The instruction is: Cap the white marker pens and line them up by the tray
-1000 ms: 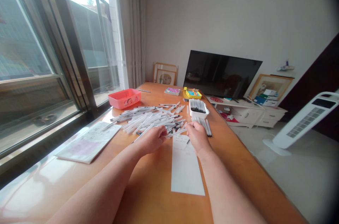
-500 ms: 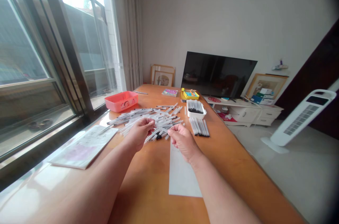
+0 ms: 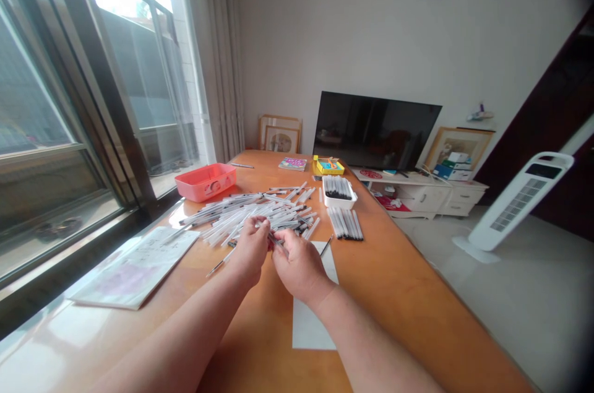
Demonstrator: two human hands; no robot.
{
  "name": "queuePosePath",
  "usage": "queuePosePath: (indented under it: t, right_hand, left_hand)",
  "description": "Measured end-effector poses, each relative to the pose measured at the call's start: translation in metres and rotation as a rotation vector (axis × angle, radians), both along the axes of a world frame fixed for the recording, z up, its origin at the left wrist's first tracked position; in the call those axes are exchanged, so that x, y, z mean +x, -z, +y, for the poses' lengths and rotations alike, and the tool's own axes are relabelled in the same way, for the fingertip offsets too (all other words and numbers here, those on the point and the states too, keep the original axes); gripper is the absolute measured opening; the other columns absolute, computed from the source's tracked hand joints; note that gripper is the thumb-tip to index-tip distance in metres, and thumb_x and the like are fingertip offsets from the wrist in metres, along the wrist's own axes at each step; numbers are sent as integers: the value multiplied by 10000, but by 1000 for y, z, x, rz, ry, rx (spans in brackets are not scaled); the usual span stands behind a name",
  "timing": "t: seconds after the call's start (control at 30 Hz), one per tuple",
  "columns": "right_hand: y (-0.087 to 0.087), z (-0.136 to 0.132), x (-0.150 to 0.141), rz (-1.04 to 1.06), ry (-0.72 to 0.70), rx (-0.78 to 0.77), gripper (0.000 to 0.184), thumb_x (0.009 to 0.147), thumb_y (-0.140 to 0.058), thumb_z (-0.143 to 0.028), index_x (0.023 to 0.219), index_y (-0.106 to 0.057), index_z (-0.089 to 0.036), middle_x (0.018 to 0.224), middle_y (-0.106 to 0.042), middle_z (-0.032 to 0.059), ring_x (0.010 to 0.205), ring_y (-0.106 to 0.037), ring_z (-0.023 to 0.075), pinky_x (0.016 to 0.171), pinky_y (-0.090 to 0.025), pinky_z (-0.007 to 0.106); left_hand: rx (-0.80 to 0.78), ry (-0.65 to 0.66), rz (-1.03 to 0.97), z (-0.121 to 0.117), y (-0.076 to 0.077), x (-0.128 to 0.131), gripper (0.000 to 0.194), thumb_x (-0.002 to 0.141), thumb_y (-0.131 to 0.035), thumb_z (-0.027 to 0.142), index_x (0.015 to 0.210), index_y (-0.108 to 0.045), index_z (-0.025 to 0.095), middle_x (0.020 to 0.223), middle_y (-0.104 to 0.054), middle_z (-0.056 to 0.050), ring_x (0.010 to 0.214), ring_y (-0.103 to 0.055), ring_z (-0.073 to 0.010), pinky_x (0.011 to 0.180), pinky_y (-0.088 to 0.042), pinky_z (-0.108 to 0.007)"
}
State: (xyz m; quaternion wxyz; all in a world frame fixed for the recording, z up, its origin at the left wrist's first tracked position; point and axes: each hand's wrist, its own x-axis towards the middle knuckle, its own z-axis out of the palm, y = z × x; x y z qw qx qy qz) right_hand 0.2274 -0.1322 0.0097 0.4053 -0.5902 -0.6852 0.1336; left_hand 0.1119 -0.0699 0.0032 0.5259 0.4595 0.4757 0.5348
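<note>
My left hand (image 3: 253, 252) and my right hand (image 3: 296, 262) meet above the near edge of a loose pile of pens (image 3: 260, 210). Between their fingertips is a pen (image 3: 279, 243) with a clear barrel; both hands are closed on it, and much of it is hidden by the fingers. A thin dark-tipped refill (image 3: 216, 267) shows left of my left wrist. Beyond my right hand, another slim dark tip (image 3: 327, 246) shows over the white paper sheet (image 3: 312, 326); whether it is held or lying there I cannot tell.
A pink plastic box (image 3: 204, 184) stands left of the pile, behind a booklet (image 3: 134, 269). To the right, a white container (image 3: 340, 200) holds upright pens, with a row of pens (image 3: 346, 224) before it. A yellow box (image 3: 329, 166) and small book (image 3: 292, 163) lie farther back.
My hands have come together and now meet at a pen; before, they were apart. A dark tip now shows over the paper and a refill beside my left wrist. The view has shifted slightly.
</note>
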Motion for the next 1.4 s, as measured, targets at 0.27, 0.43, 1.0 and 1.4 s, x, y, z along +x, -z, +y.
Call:
queuePosePath:
  t: [0.27, 0.43, 1.0, 1.4]
  right_hand:
    - [-3, -2, -5, -98, 54, 33, 209, 969, -538, -305, 1087, -694, -231, 873, -774, 60, 801, -708, 230, 658, -386, 283]
    - [-2, -3, -6, -109, 50, 52, 219, 979, -521, -309, 1092, -690, -227, 844, -766, 56, 778, -704, 223, 647, -379, 275]
    - [-3, -4, -7, -97, 50, 64, 215, 993, -513, -312, 1077, -690, -223, 841, -764, 60, 783, -711, 227, 657, -386, 276]
    - [9, 11, 8, 235, -52, 29, 233, 920, -590, -317, 1100, -704, -222, 848, -744, 47, 736, -650, 206, 652, -425, 286]
  left_hand:
    - [-37, 4, 7, -9, -5, 6, 503, 809, -630, 333, 1264, -431, 253, 684, -524, 58, 600, -579, -152, 571, -453, -261]
    - [-16, -2, 49, -11, -7, 7, 488, 809, -608, 358, 1253, -431, 261, 687, -507, 59, 599, -578, -156, 584, -465, -273]
    - [-24, 20, -9, -16, -13, 7, 415, 843, -601, 323, 1226, -456, 254, 703, -537, 47, 656, -608, -167, 625, -487, -275]
    - [15, 80, -152, -3, -7, 1, 492, 836, -673, 534, 1191, -573, 208, 681, -584, 31, 602, -559, -133, 607, -435, -255]
